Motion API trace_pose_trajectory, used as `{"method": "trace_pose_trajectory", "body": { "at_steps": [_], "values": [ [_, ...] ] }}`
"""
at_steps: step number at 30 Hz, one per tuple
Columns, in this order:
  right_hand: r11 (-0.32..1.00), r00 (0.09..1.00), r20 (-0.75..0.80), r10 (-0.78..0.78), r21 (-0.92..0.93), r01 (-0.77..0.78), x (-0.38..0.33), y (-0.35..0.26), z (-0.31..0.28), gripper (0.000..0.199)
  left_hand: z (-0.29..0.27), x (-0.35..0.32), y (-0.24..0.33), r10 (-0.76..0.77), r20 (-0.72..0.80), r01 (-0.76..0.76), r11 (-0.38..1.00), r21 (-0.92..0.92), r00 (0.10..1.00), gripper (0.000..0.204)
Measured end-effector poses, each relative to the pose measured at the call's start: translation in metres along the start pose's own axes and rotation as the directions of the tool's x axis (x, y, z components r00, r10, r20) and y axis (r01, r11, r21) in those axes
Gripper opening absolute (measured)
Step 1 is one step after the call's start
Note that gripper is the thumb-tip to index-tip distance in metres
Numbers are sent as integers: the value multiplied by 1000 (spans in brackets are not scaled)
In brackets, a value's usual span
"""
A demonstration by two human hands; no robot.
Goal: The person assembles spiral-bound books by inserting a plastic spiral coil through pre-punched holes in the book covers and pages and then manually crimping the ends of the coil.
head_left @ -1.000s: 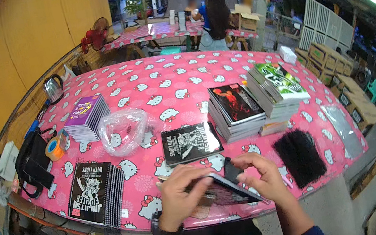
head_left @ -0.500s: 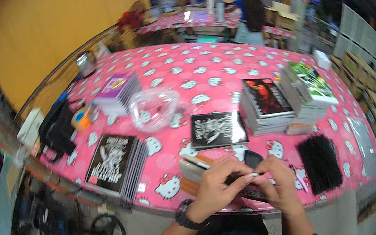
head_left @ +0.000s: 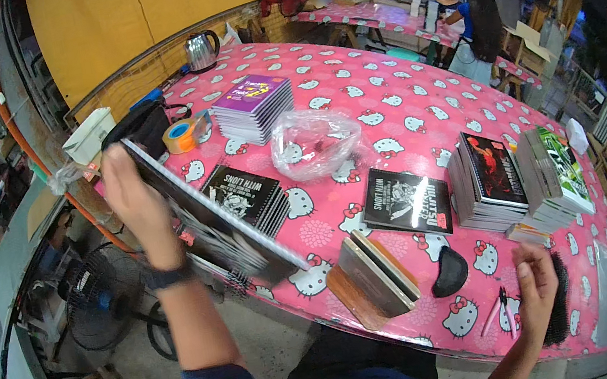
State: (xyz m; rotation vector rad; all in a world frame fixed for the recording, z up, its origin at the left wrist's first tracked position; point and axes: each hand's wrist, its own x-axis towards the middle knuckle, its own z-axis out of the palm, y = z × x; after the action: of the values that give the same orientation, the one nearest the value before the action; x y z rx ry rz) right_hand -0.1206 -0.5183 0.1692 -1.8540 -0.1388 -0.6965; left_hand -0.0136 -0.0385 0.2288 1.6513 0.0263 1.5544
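Observation:
My left hand (head_left: 132,197), wearing a dark wristband, grips a spiral notebook (head_left: 217,219) by its edge. The notebook is tilted and smeared by motion, above a stack of black spiral notebooks (head_left: 241,195) at the table's left. My right hand (head_left: 537,283) hangs loosely curled at the front right, with nothing visible in it. Beside it lie pink-handled pliers (head_left: 504,312). Partly behind that hand is a bunch of black binding coils (head_left: 559,308). A wooden stand with upright boards (head_left: 369,278) and a rounded black object (head_left: 450,271) sit between my hands.
Black notebooks (head_left: 406,201) lie mid-table. Notebook stacks (head_left: 488,176) stand at right, a purple-covered stack (head_left: 252,106) farther back. Near these are a clear plastic bag (head_left: 315,144), tape rolls (head_left: 184,135) and a kettle (head_left: 202,51). A floor fan (head_left: 104,296) stands left; people (head_left: 480,26) sit beyond.
My hands, together over the wooden stand before, are now far apart. The left has swung left with a notebook; the right has moved toward the coils. The view has shifted.

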Motion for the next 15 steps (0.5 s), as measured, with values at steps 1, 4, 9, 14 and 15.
{"method": "trace_pose_trajectory", "body": {
  "at_steps": [1, 4, 9, 14, 15],
  "values": [
    [994, 993, 86, 86, -76, -80, -4, 10, 0, 28, -8, 27, -23, -31, -23, 33, 997, 73, 999, 33],
    [976, 976, 168, 138, -191, -105, -10, 24, 19, 18, -32, 44, -73, -218, -68, 209, 971, -112, 974, 31],
    [946, 965, 173, 196, -293, -139, -15, 48, 24, 18, -60, -64, -115, -667, 30, 659, 727, -193, 744, 22],
    [935, 929, 281, 240, -326, -143, -4, 75, 39, 17, -96, -122, -158, -469, 29, 387, 761, 520, 883, 28],
    [934, 925, 284, 253, -322, -157, -2, 83, 43, 17, -87, -119, -148, -475, 36, 390, 762, 517, 879, 28]
  ]
}}
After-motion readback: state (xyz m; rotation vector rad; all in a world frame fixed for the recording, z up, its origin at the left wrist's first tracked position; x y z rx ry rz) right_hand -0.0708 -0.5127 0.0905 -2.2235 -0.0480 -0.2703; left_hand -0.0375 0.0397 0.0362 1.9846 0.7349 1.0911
